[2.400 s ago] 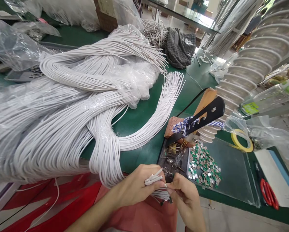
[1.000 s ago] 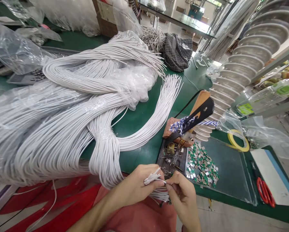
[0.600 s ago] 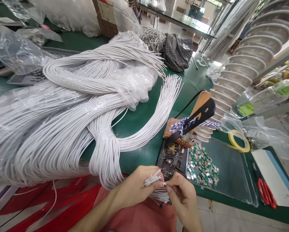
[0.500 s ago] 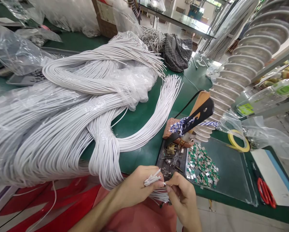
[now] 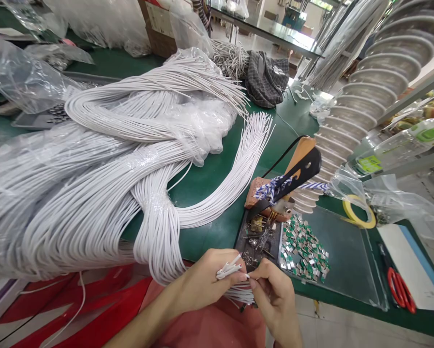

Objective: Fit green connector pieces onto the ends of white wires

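Observation:
Several white cables [image 5: 228, 268] lie in my left hand [image 5: 217, 275], which is closed around them with their cut ends sticking up. Between my two hands one cable end [image 5: 247, 276] points to the right. My right hand [image 5: 275, 295] pinches at the tip of that end with thumb and forefinger. Below the hands more white cables [image 5: 240, 292] hang over my lap, some with small dark ends. On the bench just beyond lie a dark tray [image 5: 246, 232] of metal bits and a pile of small green-and-silver connector boards [image 5: 304, 249].
Large bundles of white cable [image 5: 93, 208] cover the left of the green bench [image 5: 209, 234]. A brick [image 5: 255, 193] with a black-handled tool [image 5: 300, 171] stands by a ribbed clear hose [image 5: 362, 106]. At right are yellow tape [image 5: 360, 212] and red-handled scissors [image 5: 401, 290].
Almost nothing differs. Both hands keep the same pose at the cable end; the view has shifted very slightly.

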`<state>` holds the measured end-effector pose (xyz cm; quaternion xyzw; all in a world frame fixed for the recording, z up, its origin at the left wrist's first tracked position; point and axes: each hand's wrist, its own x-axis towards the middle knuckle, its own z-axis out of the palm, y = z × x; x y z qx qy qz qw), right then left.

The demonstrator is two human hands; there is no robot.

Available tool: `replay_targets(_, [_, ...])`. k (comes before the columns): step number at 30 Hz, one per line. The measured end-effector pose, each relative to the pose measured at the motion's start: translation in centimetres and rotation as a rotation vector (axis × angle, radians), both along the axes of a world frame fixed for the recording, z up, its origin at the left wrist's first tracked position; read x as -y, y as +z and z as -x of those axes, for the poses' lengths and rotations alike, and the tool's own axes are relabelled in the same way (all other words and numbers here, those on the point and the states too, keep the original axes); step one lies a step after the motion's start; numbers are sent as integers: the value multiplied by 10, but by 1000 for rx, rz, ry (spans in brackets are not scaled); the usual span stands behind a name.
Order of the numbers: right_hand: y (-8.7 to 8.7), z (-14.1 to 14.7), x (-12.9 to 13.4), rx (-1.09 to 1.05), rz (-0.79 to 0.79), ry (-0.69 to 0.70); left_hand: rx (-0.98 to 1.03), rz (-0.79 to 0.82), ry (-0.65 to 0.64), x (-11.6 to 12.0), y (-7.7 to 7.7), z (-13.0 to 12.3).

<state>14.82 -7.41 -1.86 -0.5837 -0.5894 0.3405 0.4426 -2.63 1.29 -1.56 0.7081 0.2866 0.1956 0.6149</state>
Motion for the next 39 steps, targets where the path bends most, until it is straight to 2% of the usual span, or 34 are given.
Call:
replay_targets(8, [2,0,-1,35,-15,9,11,21,0,0,-1,0])
replay_targets(19, [-4,5,2,124,-86,-23,-32,-65,23,3,-3,-3])
replay_targets(26, [-2,3,1,67,-57,-17,72,47,36,1,0,-2])
replay_targets(33, [4,0,0,44,-37,63,96,100,0,-2,-1,-2])
replay_targets(39, [8,1,-7,95,-96,66,94,115,-17,-5,6,0])
